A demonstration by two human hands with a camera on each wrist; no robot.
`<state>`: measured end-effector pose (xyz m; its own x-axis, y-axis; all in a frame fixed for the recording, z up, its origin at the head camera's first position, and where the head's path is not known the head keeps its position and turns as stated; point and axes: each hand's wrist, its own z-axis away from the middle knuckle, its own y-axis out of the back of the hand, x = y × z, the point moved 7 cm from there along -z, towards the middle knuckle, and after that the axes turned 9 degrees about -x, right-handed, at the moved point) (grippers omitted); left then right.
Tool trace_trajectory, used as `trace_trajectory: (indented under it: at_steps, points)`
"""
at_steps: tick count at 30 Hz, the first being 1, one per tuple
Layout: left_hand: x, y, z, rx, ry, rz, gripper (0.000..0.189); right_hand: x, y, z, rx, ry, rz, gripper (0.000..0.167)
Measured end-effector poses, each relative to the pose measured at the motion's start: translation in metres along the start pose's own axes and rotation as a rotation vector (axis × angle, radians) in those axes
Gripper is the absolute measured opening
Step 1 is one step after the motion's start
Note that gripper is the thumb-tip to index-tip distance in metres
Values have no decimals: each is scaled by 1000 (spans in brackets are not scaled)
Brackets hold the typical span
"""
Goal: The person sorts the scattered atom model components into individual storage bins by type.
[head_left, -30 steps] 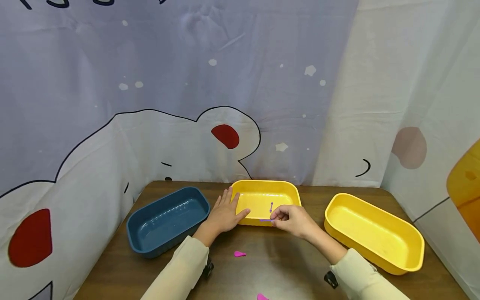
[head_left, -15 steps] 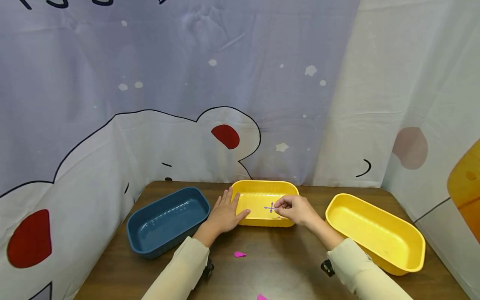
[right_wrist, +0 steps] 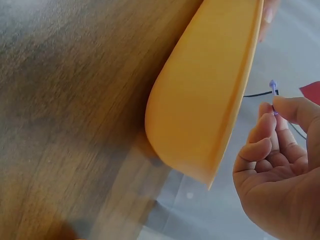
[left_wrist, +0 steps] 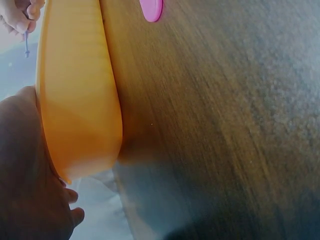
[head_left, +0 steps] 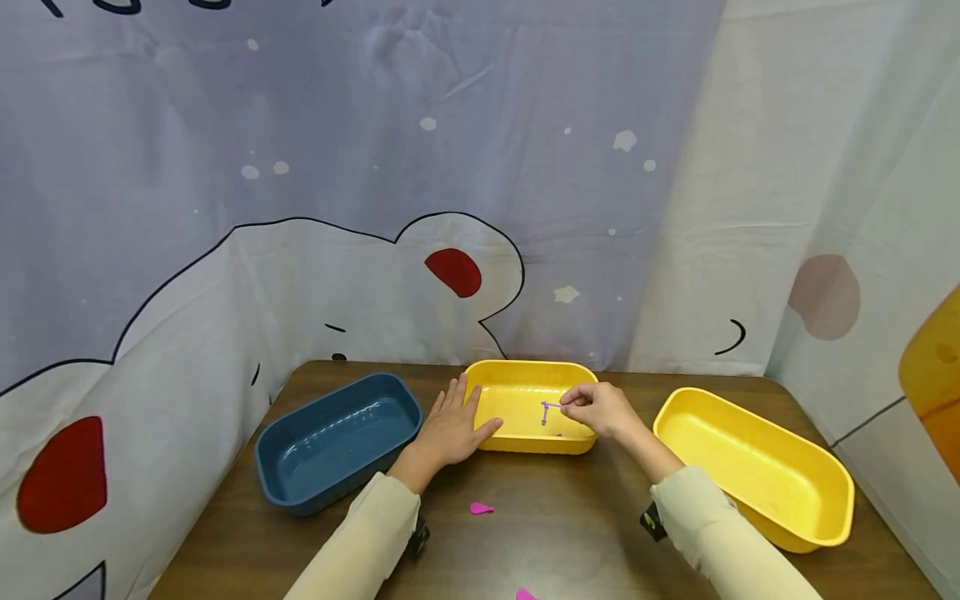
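My right hand point(head_left: 602, 411) is over the right end of the middle yellow bin point(head_left: 513, 444). Between thumb and fingertips it pinches a short, thin purple stick point(right_wrist: 273, 86) with a knobbed end. Inside that bin, a similar purple stick point(head_left: 544, 414) lies on the bottom, and a small purple bit point(head_left: 559, 435) shows near the front wall. With fingers spread and mostly straight, my left hand point(head_left: 448, 429) rests at the bin's left rim. The left wrist view shows this hand along the bin's edge.
A blue bin point(head_left: 337, 446) stands at the left, angled. Another yellow bin point(head_left: 750, 467) sits at the right, beyond the right forearm. On the wooden table point(head_left: 570, 533) lie a pink drop-shaped piece point(head_left: 481, 508) and a second pink piece point(head_left: 524, 594) at the front. A printed curtain hangs behind.
My right hand has moved up and farther over the bin with the purple stick, from near its front rim. The left hand stays at the left rim.
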<state>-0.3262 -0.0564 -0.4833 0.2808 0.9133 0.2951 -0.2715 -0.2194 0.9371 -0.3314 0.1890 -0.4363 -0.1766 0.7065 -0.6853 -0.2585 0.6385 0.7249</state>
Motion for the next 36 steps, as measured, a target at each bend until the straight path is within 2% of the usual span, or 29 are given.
trace_trajectory:
  at_steps: [25, 36]
  points:
    - [-1, 0, -1, 12, -14, -11, 87, 17, 3, -11, 42, -81, -20, 8]
    - [-1, -2, -1, 14, -11, -11, 88, 14, 6, -9, 49, -61, -20, 9]
